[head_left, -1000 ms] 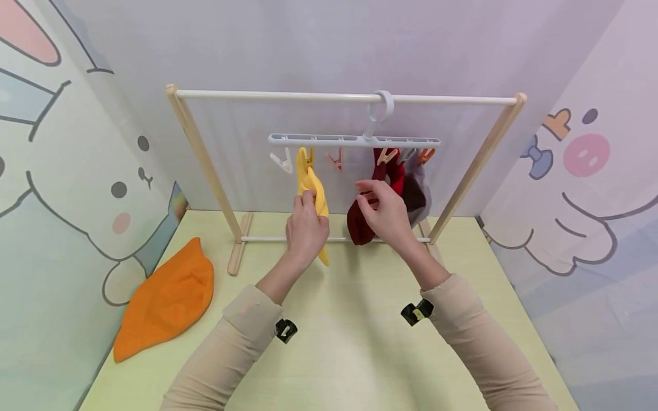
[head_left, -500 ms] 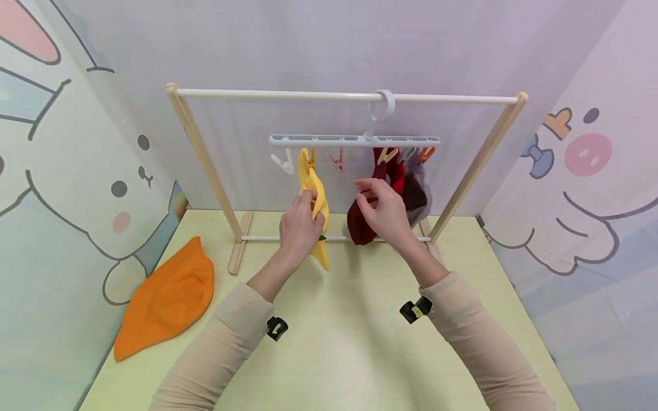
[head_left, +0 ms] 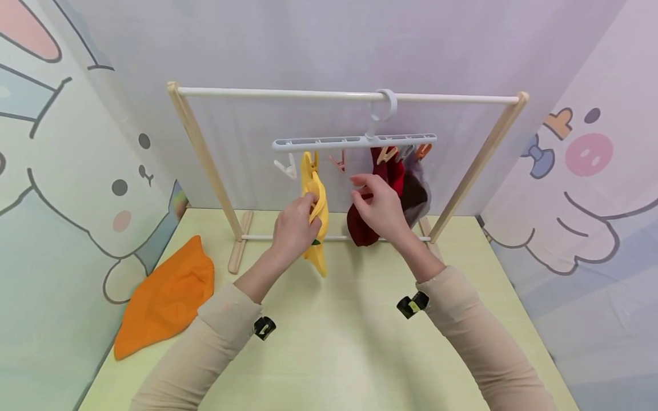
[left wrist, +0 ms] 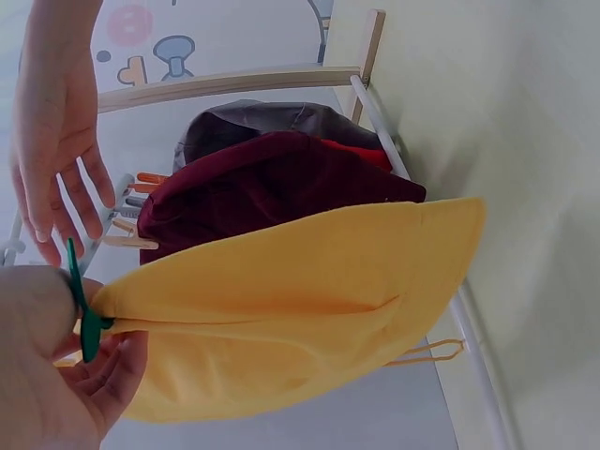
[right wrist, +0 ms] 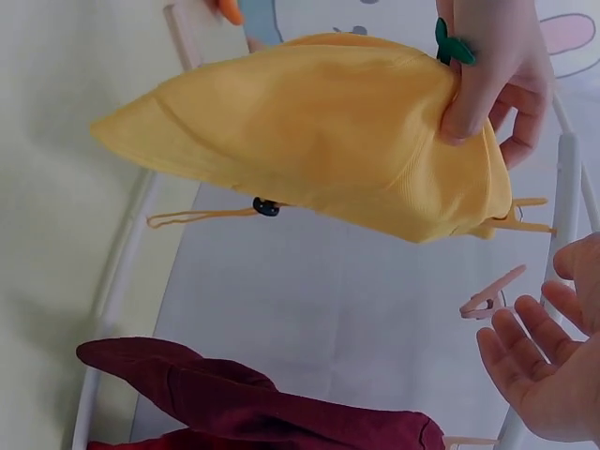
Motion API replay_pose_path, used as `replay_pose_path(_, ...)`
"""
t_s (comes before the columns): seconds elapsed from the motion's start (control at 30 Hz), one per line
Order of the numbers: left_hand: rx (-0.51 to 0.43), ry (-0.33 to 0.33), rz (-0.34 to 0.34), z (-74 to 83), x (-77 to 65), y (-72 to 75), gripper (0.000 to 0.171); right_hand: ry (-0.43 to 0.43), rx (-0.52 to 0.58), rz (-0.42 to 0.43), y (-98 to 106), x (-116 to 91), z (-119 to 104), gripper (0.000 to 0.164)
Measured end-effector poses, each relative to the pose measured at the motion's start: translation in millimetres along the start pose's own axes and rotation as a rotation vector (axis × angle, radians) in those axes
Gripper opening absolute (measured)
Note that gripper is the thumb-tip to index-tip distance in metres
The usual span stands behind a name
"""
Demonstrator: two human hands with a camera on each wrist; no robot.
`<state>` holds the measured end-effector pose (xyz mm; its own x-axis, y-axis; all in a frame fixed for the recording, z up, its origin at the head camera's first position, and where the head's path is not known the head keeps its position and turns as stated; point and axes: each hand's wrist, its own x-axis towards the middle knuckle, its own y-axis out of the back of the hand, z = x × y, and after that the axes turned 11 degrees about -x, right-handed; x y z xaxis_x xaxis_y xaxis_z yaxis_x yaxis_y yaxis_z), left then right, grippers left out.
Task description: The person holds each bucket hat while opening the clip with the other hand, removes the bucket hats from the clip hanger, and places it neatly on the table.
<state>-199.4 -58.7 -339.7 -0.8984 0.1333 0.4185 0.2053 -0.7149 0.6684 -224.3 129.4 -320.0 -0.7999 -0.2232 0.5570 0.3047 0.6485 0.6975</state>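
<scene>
My left hand (head_left: 295, 225) pinches a yellow bucket hat (right wrist: 309, 131) by its crown, beside the small green leaf (left wrist: 86, 319) on top. The hat hangs from a yellow clip (right wrist: 520, 217) on the hanger, and a cord loop with a black toggle (right wrist: 266, 206) dangles from it. My right hand (head_left: 381, 206) is held in the air with loosely bent fingers and nothing in them. In the head view it overlaps a maroon hat (left wrist: 262, 192), which hangs from a beige clip (head_left: 387, 154).
A pale clip hanger (head_left: 319, 144) hangs from the white rail (head_left: 277, 93) of a wooden-sided rack. White (head_left: 286, 167) and pink (head_left: 337, 161) clips hold nothing. Behind the maroon hat hang red and grey items (left wrist: 234, 127). An orange hat (head_left: 167, 297) lies on the table at left.
My left hand has drawn the yellow hat slightly down and toward me, bringing its green leaf into view. The hanger's left end has swung with it. My right hand has barely shifted.
</scene>
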Motion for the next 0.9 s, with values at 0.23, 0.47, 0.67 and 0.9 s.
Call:
replay_pose_path(0.23,0.011,-0.040,-0.027,-1.7,-2.7,5.1,0.023,-0.010,-0.005,-0.013,-1.5,5.4,-3.9,0.029)
replay_pose_path(0.47,0.012,-0.090,-0.037,-3.4,-6.9,8.6,0.023,0.027,-0.038,-0.030,-1.8,12.1,-7.0,0.032)
replay_pose_path(0.67,0.015,-0.106,-0.036,-4.9,-9.8,9.7,0.024,0.043,-0.043,-0.041,-1.2,17.8,-13.7,0.035)
replay_pose_path(0.9,0.020,-0.108,-0.036,-6.1,-12.8,11.7,0.026,0.073,-0.041,-0.062,-1.5,24.7,-21.4,0.039)
